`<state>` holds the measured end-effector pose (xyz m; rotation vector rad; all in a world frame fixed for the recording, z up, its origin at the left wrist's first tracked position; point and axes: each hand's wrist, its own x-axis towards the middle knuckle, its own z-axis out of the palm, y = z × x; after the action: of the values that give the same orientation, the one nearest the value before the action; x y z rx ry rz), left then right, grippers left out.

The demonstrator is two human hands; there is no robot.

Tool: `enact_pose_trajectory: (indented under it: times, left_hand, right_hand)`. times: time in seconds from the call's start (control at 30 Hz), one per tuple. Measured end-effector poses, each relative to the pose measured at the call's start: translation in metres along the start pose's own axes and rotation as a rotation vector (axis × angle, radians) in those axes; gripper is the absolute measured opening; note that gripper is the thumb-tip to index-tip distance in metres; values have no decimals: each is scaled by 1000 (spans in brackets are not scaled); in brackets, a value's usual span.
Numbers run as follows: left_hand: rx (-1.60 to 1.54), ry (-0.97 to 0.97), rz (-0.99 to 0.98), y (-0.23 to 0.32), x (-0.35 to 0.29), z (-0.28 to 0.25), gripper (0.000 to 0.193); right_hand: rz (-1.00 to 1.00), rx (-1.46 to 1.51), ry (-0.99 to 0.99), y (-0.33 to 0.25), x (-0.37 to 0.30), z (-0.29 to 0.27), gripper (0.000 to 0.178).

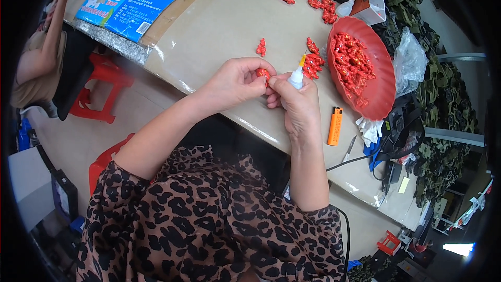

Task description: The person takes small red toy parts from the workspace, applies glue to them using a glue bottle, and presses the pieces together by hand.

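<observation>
My left hand (232, 84) pinches a small glossy red figurine (263, 74) between thumb and fingers, over the table's near edge. Close against it, my right hand (301, 105) has its thumb and fingertips at the figurine too. A white squeeze bottle (296, 78) with a yellow nozzle tip is tucked in that right hand, its tip pointing up and away from me. My fingers cover much of the figurine, so its details cannot be made out. Just beyond my hands lie a lone red figurine (261, 47) and a small pile of red figurines (312, 66).
To the right stands a red scalloped bowl (385, 91) of red figurines. Nearer me lie an orange lighter (335, 126) and a thin blade (350, 148). Crumpled clear plastic (409, 62) and dark green toy vehicles (454, 99) are farther right. At far left, another person's arm (52, 36) reaches over a blue printed sheet (136, 2).
</observation>
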<state>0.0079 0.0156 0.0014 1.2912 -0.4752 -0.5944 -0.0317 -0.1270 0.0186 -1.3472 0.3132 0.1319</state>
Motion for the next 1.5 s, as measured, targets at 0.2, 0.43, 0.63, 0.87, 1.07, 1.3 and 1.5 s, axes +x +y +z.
enact_pose_trajectory:
  times: [0.2, 0.43, 0.63, 0.87, 1.07, 1.3, 1.5]
  left_hand:
    - [22, 27, -6, -1, 0, 1, 18]
    - [15, 35, 33, -2, 0, 0, 19]
    - [-27, 0, -114, 7, 0, -6, 23]
    - [-8, 6, -147, 6, 3, -7, 23]
    - [-10, 32, -162, 9, 2, -4, 23]
    - [-12, 52, -134, 9, 2, -2, 22]
    - [-108, 19, -132, 5, 4, -8, 23]
  right_hand:
    - [-8, -4, 4, 0, 0, 1, 9]
    - [-17, 21, 3, 2, 1, 1, 10]
    - [-7, 25, 3, -2, 1, -1, 10]
    - [27, 14, -3, -4, 1, -4, 10]
    - [15, 49, -8, -2, 0, -2, 9]
    - [-20, 53, -20, 1, 0, -3, 11]
    - [-107, 108, -20, 5, -5, -7, 10]
